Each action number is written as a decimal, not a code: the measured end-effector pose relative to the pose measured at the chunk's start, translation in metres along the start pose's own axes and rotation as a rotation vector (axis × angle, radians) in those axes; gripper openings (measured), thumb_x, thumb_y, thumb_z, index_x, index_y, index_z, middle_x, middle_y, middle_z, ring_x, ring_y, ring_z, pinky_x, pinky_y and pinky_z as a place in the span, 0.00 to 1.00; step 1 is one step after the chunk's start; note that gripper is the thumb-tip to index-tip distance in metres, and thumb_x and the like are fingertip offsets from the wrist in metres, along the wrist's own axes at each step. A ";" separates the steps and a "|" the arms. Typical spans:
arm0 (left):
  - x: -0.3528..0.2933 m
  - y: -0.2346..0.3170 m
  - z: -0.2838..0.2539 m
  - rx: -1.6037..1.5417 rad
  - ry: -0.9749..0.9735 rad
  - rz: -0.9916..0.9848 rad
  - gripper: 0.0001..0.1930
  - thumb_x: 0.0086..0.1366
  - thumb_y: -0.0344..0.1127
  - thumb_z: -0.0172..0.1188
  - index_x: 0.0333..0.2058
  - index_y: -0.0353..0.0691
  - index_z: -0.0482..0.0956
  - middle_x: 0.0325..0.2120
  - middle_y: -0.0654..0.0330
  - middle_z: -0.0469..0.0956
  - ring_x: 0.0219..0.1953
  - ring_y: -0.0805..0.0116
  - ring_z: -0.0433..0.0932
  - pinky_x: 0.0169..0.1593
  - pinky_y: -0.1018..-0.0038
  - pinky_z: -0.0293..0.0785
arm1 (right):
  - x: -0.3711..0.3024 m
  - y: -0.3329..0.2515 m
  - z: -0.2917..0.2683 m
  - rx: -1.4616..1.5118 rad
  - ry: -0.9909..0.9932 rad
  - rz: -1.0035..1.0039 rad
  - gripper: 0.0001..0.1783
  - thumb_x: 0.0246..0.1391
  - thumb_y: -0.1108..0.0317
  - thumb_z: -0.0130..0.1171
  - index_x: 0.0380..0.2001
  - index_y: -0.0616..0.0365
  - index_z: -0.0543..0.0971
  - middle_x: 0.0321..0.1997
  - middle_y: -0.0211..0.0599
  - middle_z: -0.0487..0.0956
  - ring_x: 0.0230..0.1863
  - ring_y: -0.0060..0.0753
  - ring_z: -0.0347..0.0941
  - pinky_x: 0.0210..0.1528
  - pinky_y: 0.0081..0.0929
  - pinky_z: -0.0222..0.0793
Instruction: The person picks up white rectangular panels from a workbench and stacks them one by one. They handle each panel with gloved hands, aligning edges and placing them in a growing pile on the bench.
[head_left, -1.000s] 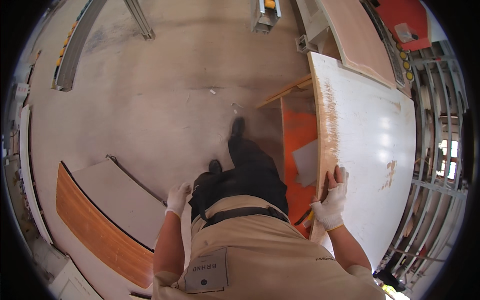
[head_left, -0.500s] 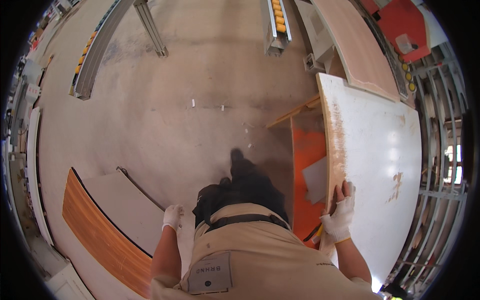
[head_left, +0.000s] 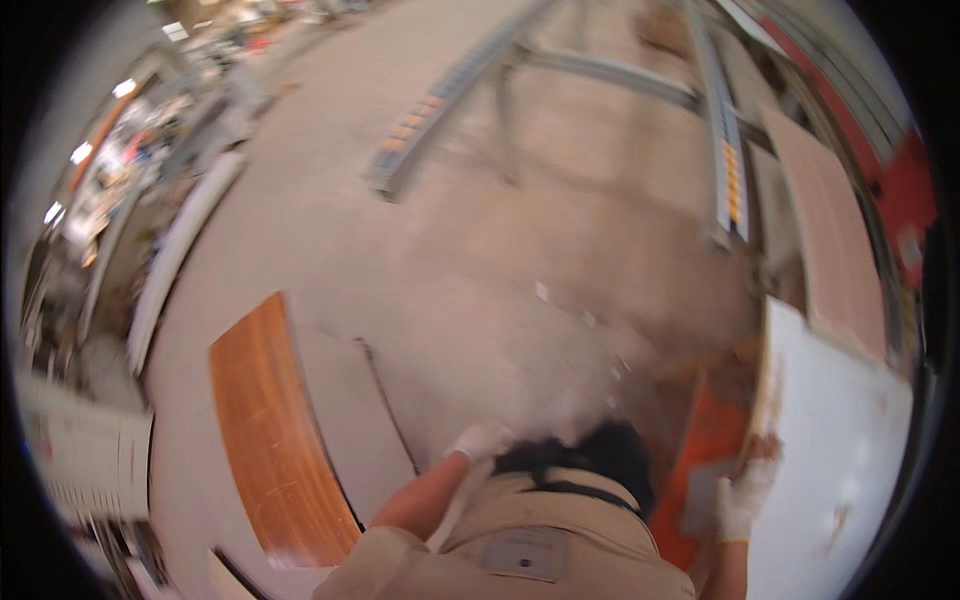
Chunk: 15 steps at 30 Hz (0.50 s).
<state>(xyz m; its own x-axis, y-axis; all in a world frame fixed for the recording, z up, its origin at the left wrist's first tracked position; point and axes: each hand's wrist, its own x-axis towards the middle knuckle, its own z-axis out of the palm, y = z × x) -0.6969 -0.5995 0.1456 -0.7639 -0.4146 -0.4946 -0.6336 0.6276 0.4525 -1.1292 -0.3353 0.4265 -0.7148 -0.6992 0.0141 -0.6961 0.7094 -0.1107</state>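
Note:
My right hand (head_left: 745,495), in a white glove with bare fingertips, lies on the near-left edge of a white worn-edged board (head_left: 835,440). Its fingers reach out over the rim, though motion softens them; no object shows in that hand. My left hand (head_left: 482,440), also gloved in white, hangs in front of my waist, above the floor. Blur smears its fingers, so I cannot make out whether they are closed or hold anything. Under the board, an orange panel (head_left: 695,450) and a grey sheet (head_left: 705,495) show beside my right hand.
At the left, a wood-grain panel (head_left: 275,430) stands by a grey panel (head_left: 350,410). Roller rails (head_left: 410,150) on metal legs are ahead, with another rail (head_left: 728,160) at the right. A pinkish board (head_left: 830,220) lies beyond the white one. Small white scraps dot the floor.
The view has swung left, shifting the boards and rails rightward in the picture and blurring it. My right hand stays at the white board's edge; my left hand is nearer my waist.

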 end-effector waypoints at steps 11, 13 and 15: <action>-0.104 0.019 0.033 -0.555 0.307 -0.693 0.28 0.73 0.54 0.51 0.57 0.38 0.84 0.60 0.41 0.81 0.62 0.40 0.78 0.66 0.53 0.71 | 0.032 0.042 0.007 0.257 0.166 -0.053 0.48 0.37 0.87 0.49 0.70 0.77 0.64 0.79 0.62 0.60 0.83 0.58 0.50 0.86 0.42 0.40; -0.102 0.024 0.040 -0.593 0.210 -0.740 0.29 0.73 0.55 0.51 0.57 0.38 0.84 0.60 0.42 0.81 0.62 0.40 0.78 0.66 0.53 0.72 | 0.036 0.038 0.002 0.326 0.191 -0.049 0.46 0.36 0.87 0.49 0.68 0.76 0.67 0.78 0.63 0.61 0.84 0.59 0.48 0.86 0.43 0.38; -0.094 0.033 0.040 -0.600 0.201 -0.712 0.28 0.73 0.55 0.50 0.57 0.39 0.85 0.59 0.42 0.81 0.61 0.40 0.78 0.66 0.53 0.72 | 0.042 0.030 0.000 0.176 0.243 -0.144 0.41 0.40 0.84 0.54 0.65 0.71 0.72 0.75 0.61 0.66 0.80 0.61 0.57 0.82 0.46 0.51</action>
<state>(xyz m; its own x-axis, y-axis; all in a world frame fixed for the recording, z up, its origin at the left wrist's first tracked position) -0.6409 -0.5140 0.1774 -0.1453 -0.7096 -0.6895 -0.8728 -0.2363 0.4271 -1.1801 -0.3428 0.4240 -0.6200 -0.7343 0.2765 -0.7839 0.5640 -0.2598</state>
